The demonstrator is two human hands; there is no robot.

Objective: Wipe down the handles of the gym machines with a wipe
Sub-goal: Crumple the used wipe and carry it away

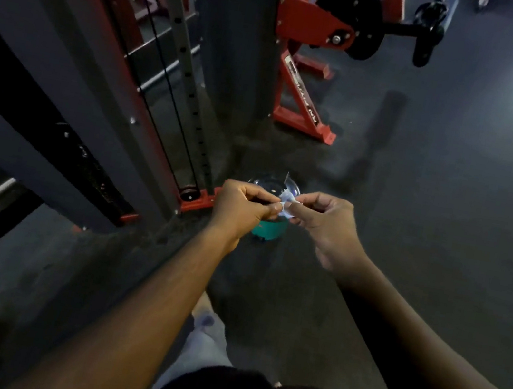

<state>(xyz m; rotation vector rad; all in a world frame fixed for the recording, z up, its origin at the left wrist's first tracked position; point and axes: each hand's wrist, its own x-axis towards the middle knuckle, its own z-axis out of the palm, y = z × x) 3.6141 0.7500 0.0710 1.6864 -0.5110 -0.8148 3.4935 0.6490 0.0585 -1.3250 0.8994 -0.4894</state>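
Observation:
A small white wipe (pixel 288 203) is held between both hands, out in front of me above the floor. My left hand (pixel 242 209) pinches its left edge with curled fingers. My right hand (pixel 324 226) pinches its right edge. Directly beneath the hands stands a teal wipe canister (pixel 267 232) on the floor, its clear lid (pixel 270 184) showing behind the fingers. No machine handle is touched by either hand.
A tall cable machine with a grey perforated post (pixel 186 80) and a black cable rises at the left, with a red base (pixel 200 200) near the canister. A red plate-loaded machine (pixel 314 24) stands further back. Dark rubber floor (pixel 452 193) spreads to the right.

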